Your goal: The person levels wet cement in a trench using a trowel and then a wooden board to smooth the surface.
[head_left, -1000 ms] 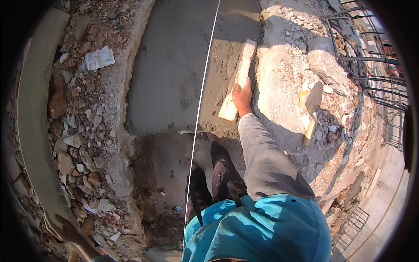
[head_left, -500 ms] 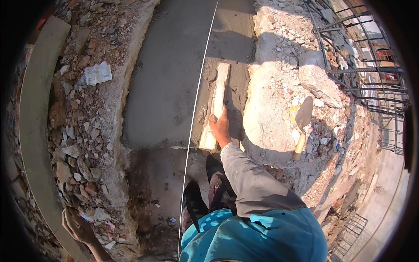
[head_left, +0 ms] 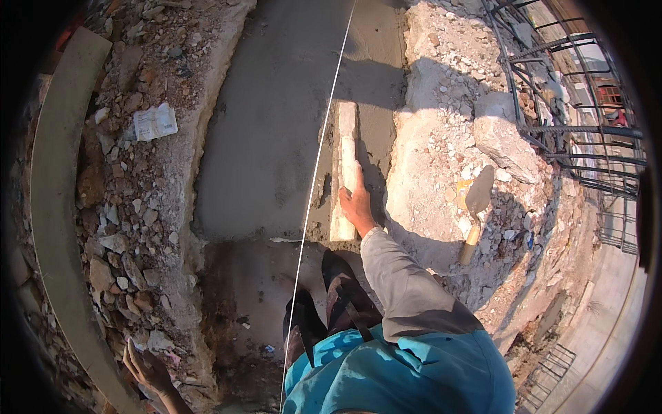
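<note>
One float (head_left: 347,162) in right grip (head_left: 356,204); one trowel (head_left: 478,196), one white string (head_left: 303,234).

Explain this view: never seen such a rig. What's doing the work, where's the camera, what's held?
No robot here: a person's bare hands do the grasping. The camera is the left of two fisheyes worn on the head, looking down, so straight edges bend near the rim. The right grip holds a pale float on a wet-looking grey strip. A white string runs across the view. A trowel lies on the rubble at right. The left grip is open near a long board.
</note>
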Action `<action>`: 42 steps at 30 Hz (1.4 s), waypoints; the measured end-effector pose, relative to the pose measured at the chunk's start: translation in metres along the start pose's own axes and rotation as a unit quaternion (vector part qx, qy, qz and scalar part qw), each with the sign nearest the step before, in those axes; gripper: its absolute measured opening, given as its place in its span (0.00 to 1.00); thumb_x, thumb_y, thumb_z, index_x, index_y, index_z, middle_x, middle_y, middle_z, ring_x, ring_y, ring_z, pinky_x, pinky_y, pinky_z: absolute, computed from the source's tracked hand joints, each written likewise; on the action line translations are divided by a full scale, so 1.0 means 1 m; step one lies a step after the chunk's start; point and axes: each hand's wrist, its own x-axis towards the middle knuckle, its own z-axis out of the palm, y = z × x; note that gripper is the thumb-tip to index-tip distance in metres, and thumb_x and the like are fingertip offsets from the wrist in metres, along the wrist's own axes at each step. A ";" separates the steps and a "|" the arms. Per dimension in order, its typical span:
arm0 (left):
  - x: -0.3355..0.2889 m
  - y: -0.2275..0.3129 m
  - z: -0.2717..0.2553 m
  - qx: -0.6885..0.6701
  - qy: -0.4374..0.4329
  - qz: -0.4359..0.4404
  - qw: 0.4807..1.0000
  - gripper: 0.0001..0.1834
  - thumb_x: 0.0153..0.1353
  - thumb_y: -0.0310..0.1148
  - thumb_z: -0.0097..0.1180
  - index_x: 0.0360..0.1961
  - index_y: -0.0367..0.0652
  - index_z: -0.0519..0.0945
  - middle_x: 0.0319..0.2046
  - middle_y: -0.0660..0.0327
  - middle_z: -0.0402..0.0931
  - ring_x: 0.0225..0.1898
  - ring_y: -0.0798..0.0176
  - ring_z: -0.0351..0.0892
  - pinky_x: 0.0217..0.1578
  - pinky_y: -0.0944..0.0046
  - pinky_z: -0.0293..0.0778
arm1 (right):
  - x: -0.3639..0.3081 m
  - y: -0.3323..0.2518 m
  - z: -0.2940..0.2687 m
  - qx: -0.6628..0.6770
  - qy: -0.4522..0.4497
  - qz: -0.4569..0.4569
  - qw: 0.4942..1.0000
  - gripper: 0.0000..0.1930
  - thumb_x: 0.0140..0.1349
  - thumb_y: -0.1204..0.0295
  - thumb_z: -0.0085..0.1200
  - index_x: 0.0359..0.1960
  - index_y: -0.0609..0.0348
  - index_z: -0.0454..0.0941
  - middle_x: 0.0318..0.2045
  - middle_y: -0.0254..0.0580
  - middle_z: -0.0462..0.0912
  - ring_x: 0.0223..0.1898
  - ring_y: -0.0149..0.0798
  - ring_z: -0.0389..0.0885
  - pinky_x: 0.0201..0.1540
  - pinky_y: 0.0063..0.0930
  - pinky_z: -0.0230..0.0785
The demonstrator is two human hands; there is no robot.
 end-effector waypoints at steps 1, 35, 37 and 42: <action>0.000 -0.002 0.000 0.004 -0.009 -0.001 1.000 0.18 0.69 0.33 0.46 0.56 0.38 0.75 0.50 0.48 0.73 0.50 0.45 0.75 0.48 0.52 0.74 | -0.012 0.006 -0.006 -0.044 0.017 -0.072 0.996 0.41 0.59 0.75 0.50 0.73 0.48 0.42 0.50 0.67 0.77 0.53 0.64 0.76 0.56 0.42 0.69; -0.066 -0.008 -0.027 0.083 -0.097 -0.169 0.977 0.23 0.66 0.29 0.49 0.62 0.45 0.70 0.56 0.51 0.69 0.57 0.46 0.70 0.53 0.51 0.70 | 0.130 -0.035 -0.018 -0.060 -0.007 -0.148 0.987 0.41 0.57 0.73 0.49 0.73 0.46 0.44 0.53 0.63 0.76 0.51 0.60 0.78 0.56 0.42 0.68; -0.047 0.019 -0.049 0.122 -0.063 -0.123 0.983 0.16 0.65 0.30 0.52 0.54 0.43 0.77 0.50 0.53 0.77 0.50 0.49 0.76 0.50 0.54 0.73 | 0.201 -0.029 -0.063 -0.044 0.060 -0.054 0.996 0.41 0.58 0.72 0.50 0.72 0.48 0.44 0.48 0.62 0.79 0.43 0.57 0.83 0.48 0.41 0.74; -0.038 0.014 -0.025 0.132 -0.097 -0.176 0.971 0.19 0.66 0.30 0.50 0.58 0.44 0.74 0.53 0.51 0.73 0.55 0.48 0.72 0.54 0.52 0.71 | 0.283 -0.056 -0.074 -0.068 0.050 0.058 0.995 0.41 0.60 0.69 0.51 0.72 0.49 0.42 0.45 0.62 0.80 0.40 0.55 0.84 0.42 0.42 0.77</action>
